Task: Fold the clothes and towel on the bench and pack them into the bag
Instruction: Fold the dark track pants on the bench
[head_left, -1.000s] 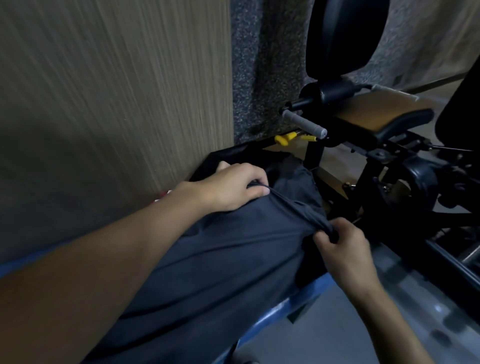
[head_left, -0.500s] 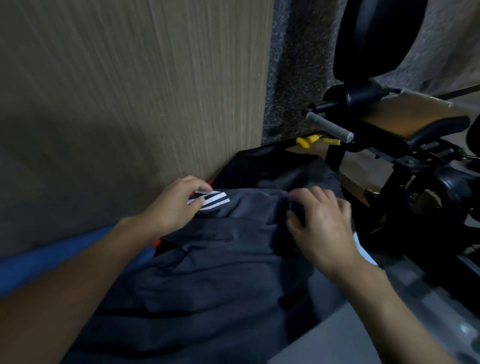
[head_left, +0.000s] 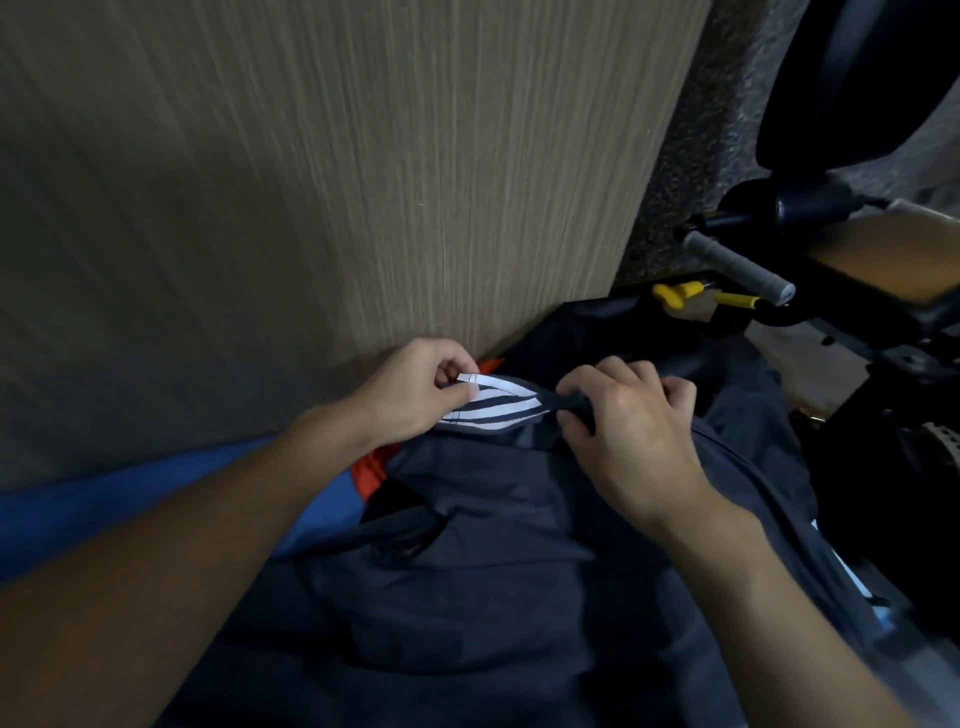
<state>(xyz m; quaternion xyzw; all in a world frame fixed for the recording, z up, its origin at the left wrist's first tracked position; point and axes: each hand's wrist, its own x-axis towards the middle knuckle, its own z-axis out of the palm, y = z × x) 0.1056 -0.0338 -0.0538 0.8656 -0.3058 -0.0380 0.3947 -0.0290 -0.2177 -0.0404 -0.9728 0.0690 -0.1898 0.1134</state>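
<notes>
A dark navy garment (head_left: 498, 561) with white stripes along one edge lies spread over the blue bench (head_left: 130, 509). My left hand (head_left: 415, 395) pinches the striped edge (head_left: 493, 405) at its left end. My right hand (head_left: 628, 431) grips the same edge a little to the right, fingers curled round the dark fabric. A strip of orange-red cloth (head_left: 371, 467) shows from under the garment by my left wrist. Dark black fabric (head_left: 613, 332) lies beyond my hands against the wall; whether it is the bag I cannot tell.
A wood-grain wall panel (head_left: 311, 182) rises right behind the bench. A black gym machine with a grey handle (head_left: 737, 267), yellow pins (head_left: 680, 293) and a brown pad (head_left: 883, 254) stands close on the right. Grey floor (head_left: 914, 670) lies below it.
Both hands came together at the garment's far edge. The white-striped edge was turned up and is now stretched between them, the left hand pinching it. My view shifted left and down.
</notes>
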